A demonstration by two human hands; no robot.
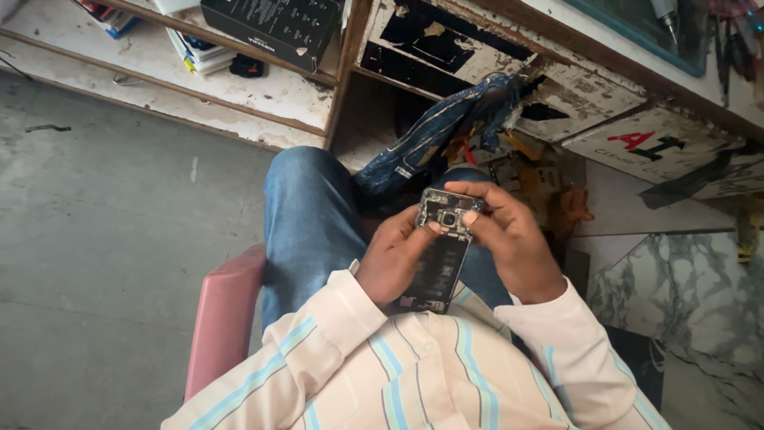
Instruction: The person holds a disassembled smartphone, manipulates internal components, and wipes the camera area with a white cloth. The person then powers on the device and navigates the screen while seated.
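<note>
Head view: left hand (391,259) and right hand (509,239) both clasp the opened black slab phone (440,259) with bare circuitry (light, stiff, fragile); gripping its edges looks safest.

A single head-worn camera looks steeply down from above the person's chest, close to the lap; the shirt front fills the near edge, a worn wooden counter (557,87) runs along the far edge, bare floor left, marble slab (684,295) right
</note>
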